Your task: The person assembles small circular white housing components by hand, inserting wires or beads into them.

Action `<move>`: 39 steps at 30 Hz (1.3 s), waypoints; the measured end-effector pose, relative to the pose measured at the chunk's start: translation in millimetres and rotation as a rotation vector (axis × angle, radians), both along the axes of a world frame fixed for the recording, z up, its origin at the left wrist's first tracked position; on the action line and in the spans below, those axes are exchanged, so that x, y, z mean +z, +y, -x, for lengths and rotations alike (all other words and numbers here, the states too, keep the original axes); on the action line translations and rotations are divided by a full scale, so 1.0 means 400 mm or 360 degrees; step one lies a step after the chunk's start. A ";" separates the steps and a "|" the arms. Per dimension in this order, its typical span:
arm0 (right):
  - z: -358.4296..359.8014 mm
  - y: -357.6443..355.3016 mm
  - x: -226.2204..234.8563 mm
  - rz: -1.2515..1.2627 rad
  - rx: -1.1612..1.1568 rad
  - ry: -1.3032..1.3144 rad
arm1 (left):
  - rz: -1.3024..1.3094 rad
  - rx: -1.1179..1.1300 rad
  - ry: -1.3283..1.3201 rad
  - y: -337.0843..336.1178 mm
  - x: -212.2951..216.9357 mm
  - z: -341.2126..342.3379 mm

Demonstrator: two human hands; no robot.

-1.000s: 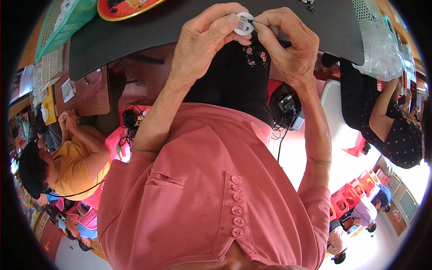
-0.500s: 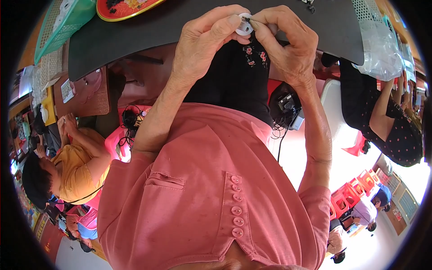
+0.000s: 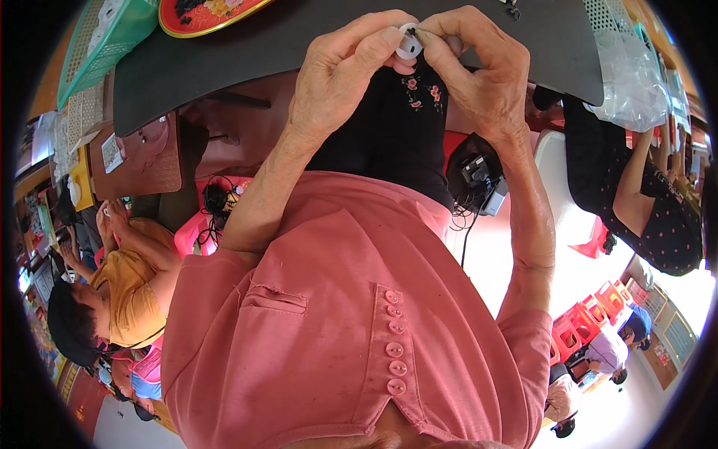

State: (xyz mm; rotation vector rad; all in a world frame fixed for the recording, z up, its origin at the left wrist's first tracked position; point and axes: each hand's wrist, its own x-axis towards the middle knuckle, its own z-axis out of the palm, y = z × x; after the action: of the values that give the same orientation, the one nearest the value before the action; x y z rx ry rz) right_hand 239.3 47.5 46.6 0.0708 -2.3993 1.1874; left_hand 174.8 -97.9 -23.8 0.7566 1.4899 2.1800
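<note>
Above the near edge of the dark table, my two hands meet at a small round white plastic part (image 3: 409,49) with black bits in its face. My left hand (image 3: 338,75) is closed, pinching the part's left side between thumb and fingers. Against its right rim, the thumb and forefinger of my right hand (image 3: 482,71) are pressed together. Whether a tiny black piece sits between those right fingertips is too small to tell. The part's underside is hidden by my fingers.
A red, gold-rimmed tray (image 3: 213,30) with black bits lies on the dark table (image 3: 202,71), beside a green basket (image 3: 93,56). Small black pieces (image 3: 513,9) lie farther right, near a clear plastic bag (image 3: 632,97). A co-worker in yellow (image 3: 138,288) sits at left; another person's arm (image 3: 636,179) is at right.
My right wrist and fingers have shifted slightly, and the white part has tilted a little, staying between my hands. The co-worker in yellow has moved head and arms.
</note>
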 end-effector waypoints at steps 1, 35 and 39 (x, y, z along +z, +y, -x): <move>-0.001 0.000 0.002 0.0040 -0.0019 -0.0045 | 0.0008 -0.0035 -0.0024 -0.001 0.000 0.000; 0.005 -0.004 -0.034 -0.0095 -0.0010 0.0116 | -0.0236 -0.0160 -0.0644 -0.002 0.019 0.007; -0.003 0.017 -0.096 -0.0205 0.0056 0.0244 | -0.0220 -0.0212 -0.0604 -0.003 0.011 0.006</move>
State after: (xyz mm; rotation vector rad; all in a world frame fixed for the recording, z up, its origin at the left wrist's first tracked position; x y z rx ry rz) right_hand 240.5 54.2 8.2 0.2374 -2.3446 1.0031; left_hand 172.3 -98.9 -19.6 0.4354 1.0791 2.1899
